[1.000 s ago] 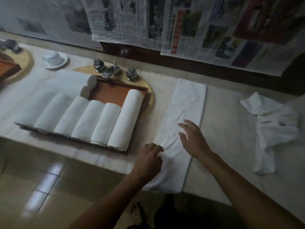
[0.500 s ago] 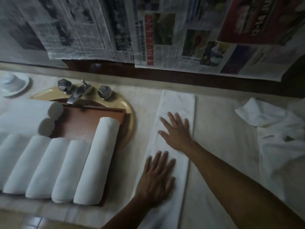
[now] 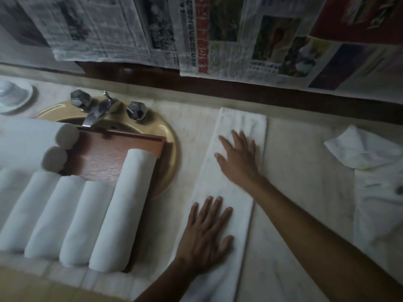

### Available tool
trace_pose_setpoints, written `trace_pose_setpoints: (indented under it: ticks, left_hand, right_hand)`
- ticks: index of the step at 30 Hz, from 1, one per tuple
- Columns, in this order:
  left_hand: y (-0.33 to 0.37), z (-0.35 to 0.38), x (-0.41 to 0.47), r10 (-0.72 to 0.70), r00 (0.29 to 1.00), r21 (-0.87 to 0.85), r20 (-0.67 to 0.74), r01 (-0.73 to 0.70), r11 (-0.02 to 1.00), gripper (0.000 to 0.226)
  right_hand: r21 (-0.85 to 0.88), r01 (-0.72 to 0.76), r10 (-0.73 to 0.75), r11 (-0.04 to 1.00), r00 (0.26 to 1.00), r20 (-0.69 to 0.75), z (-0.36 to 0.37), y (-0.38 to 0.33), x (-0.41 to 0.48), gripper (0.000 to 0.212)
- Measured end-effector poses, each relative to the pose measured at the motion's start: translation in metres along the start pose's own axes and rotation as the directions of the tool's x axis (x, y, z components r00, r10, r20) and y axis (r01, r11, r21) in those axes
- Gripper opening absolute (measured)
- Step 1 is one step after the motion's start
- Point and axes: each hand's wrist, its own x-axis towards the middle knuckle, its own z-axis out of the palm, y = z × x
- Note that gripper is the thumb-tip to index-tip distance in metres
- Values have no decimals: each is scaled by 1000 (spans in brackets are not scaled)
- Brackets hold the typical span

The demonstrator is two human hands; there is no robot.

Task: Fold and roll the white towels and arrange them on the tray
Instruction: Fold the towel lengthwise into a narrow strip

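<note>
A: Where is the towel?
B: The towel (image 3: 220, 187) lies flat on the worktop (image 3: 301, 192), folded into a long strip. It runs from the near edge toward the far wall, just right of the sink (image 3: 172, 149).
A: What are the hands doing?
B: Both lie on it. The left hand (image 3: 206, 234) presses the near part. The right hand (image 3: 237, 158) presses the far part, close to the far end.
A: Is either grip holding anything?
B: No. Each grip is apart. The fingers are straight and spread, palm down on the cloth. Nothing is pinched.
A: And the tray?
B: The tray (image 3: 104, 153) is brown wood and sits over the sink, left of the towel. White rolls (image 3: 122, 205) lie side by side in a row along its near side. Two more lie across the far left part. Bare wood shows at the far right.
A: What else is there?
B: A tap (image 3: 96, 110) with two knobs stands at the far side of the sink. A loose cloth (image 3: 370, 171) lies crumpled on the right, well apart from the hands. Sheets of newspaper (image 3: 218, 40) hang on the wall. A white dish (image 3: 13, 94) sits at the far left, and it is blurry.
</note>
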Motion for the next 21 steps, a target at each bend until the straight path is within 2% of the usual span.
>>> trace_pose_setpoints:
  ticks: [2,4,10,12,15,16,17,19,21]
  left_hand:
    - [0,-2,0,3,999,31,32,-4,1000,70]
    - [1,-4,-1,9,999,41,46,-10,999,69]
    - [16,-3,-15,79,996,127,44,-84,988,65]
    - [20,2,-19,107,994,128,38,-111,986,64]
    - [21,9,-23,107,994,71,20,-108,992,65]
    - [21,10,-24,101,995,51,12,-101,994,66]
    - [20,9,-23,100,995,38,4,-100,994,67]
    - [20,9,-23,114,993,33,-4,-114,993,68]
    - [17,7,-23,131,991,23,-9,-131,991,68]
  right_hand:
    - [-24,51,-51,998,998,-37,16,7,-50,62]
    - [-104,84,-89,991,995,-47,31,24,-64,63]
    - [-163,178,-184,970,983,-18,3,57,46,61]
    - [-210,186,-200,960,979,-49,-9,60,69,60]
    - [-179,184,-208,966,970,-127,-3,37,45,55]
    - [-139,230,-249,963,957,-147,5,26,21,53]
    - [-103,299,-312,949,940,-137,15,17,-7,52]
    - [-104,435,-435,894,900,24,27,16,-55,52]
    - [-179,460,-450,870,888,95,24,29,-52,57]
